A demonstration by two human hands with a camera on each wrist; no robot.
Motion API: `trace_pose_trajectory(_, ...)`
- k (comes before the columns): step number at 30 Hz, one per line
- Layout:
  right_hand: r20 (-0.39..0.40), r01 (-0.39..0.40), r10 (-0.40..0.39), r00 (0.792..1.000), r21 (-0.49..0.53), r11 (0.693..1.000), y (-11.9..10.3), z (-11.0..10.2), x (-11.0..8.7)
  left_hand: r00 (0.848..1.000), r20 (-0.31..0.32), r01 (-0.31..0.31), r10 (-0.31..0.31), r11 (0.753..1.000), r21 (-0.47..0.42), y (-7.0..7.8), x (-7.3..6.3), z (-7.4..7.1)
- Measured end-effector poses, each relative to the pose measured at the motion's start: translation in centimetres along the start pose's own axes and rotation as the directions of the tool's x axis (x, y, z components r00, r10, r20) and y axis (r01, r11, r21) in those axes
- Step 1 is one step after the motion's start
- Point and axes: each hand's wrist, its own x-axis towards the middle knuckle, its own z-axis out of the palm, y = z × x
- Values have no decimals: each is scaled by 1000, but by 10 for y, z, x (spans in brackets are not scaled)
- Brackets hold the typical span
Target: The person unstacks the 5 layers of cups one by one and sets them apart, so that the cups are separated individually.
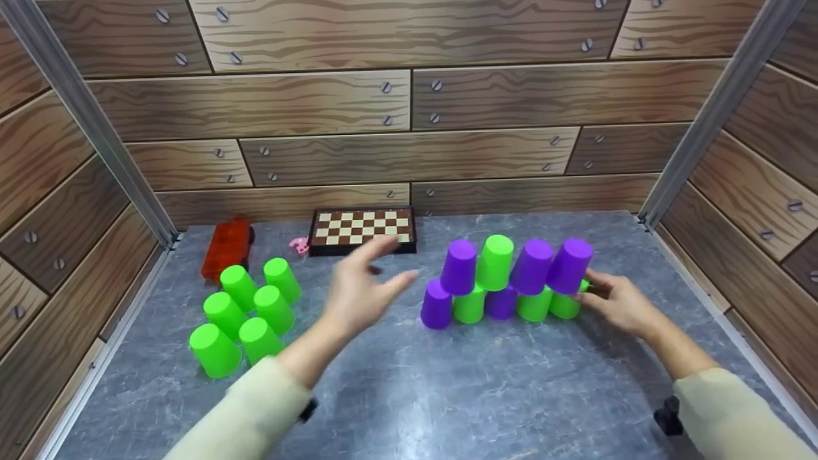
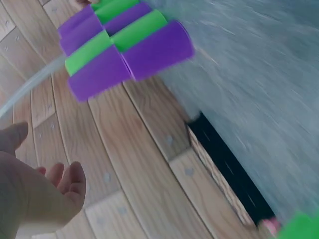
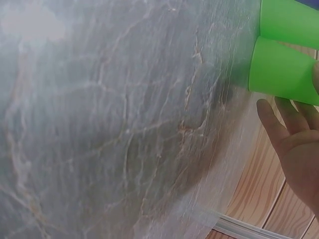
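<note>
Upside-down cups stand in two tiers at the right of the head view. The lower row mixes purple [image 1: 436,305] and green; the upper row has purple cups and one green cup [image 1: 495,262]. At the row's right end my right hand [image 1: 618,305] holds the last lower green cup [image 1: 565,306] between thumb and fingers. In the right wrist view its fingertips lie along that cup's side [image 3: 284,69]. My left hand [image 1: 360,287] hangs in the air left of the stack, thumb and fingers spread, holding nothing.
Several green cups [image 1: 223,312] stand upside down at the left. Behind them lie a red toy vehicle [image 1: 228,248], a small pink object [image 1: 299,245] and a checkered board [image 1: 363,228]. Wood-patterned walls [image 1: 409,102] enclose the grey marbled table [image 1: 396,390].
</note>
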Motion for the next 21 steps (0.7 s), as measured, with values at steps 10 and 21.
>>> trace_pose_trajectory(10, -8, 16, -17, 1000, -28, 999, -3, 1, 3, 969, 239, 55, -66, 997, 53, 8, 48, 57)
trace_pose_trajectory(21, -6, 2, -2, 1000, -13, 1000, -1, -1, -1, 926, 353, 99, -130, 990, 104, 3, 68, 77)
